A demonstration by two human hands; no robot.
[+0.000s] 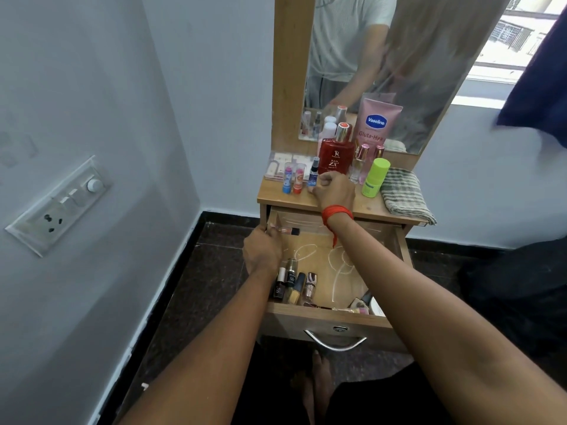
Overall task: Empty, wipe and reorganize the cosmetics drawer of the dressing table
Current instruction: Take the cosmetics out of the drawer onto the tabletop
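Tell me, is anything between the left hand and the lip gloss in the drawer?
Nothing visible. The left hand is right at the end of the lip gloss; the nail polish bottles lie nearer the drawer front.

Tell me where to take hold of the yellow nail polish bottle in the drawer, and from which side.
Likely best: pinch the dark cap of the yellow nail polish bottle, coming from above. It lies tilted in the front left corner of the drawer, cap pointing to the back, with other bottles close on both sides, so only the top is free for a grip.
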